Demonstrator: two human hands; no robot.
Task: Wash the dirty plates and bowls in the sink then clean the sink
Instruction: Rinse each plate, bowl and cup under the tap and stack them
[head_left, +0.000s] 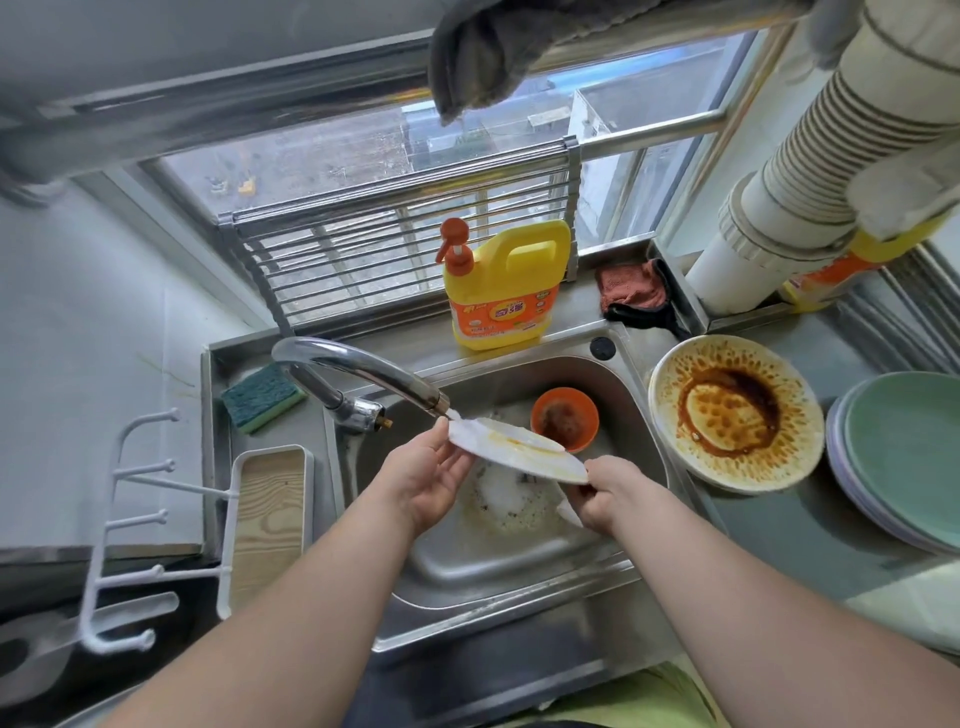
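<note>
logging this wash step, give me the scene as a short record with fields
left hand: left hand grips the left edge of the white plate
right hand: right hand grips the plate's right edge
plate: tilted over the sink, yellow smears, under the tap
water: running onto the plate
in sink: orange bowl, dirty; foam at the bottom
right counter: sauce-stained plate; green plates, stacked
behind sink: soap bottle
left of tap: sponge
</note>
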